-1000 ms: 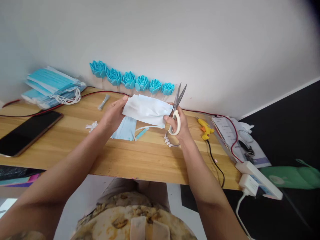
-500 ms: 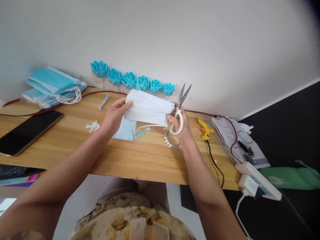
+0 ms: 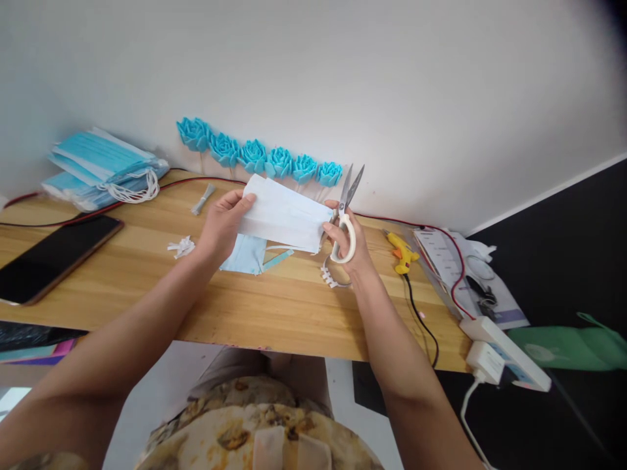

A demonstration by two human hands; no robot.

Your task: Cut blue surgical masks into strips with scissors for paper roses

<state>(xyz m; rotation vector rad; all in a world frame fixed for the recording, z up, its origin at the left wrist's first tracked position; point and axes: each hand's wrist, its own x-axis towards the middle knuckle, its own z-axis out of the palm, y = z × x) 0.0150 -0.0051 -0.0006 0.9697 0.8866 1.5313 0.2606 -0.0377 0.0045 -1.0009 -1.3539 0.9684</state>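
Observation:
My left hand (image 3: 226, 220) pinches the left end of a pale face mask (image 3: 287, 212), unfolded and held above the table. White-handled scissors (image 3: 347, 222) are in my right hand (image 3: 355, 241), blades pointing up and slightly apart. My right thumb is at the mask's right end and seems to touch it; whether it grips there I cannot tell. Under the mask lies a light blue cut piece (image 3: 246, 254) with a narrow blue strip (image 3: 278, 260) beside it. A roll of tape (image 3: 337, 271) with small white tabs sits below my right hand, partly hidden.
Blue fabric flowers (image 3: 253, 155) lean on the wall behind. Stacked masks (image 3: 100, 163) and a phone (image 3: 59, 258) lie left, with white scraps (image 3: 181, 247) and grey ties (image 3: 202, 199). A yellow glue gun (image 3: 402, 253), papers (image 3: 441, 261) and a power strip (image 3: 509, 359) are right.
Both hands have shifted slightly left with the mask and scissors, the right hand a bit more. The scissor blades have come closer together and tilt more upright.

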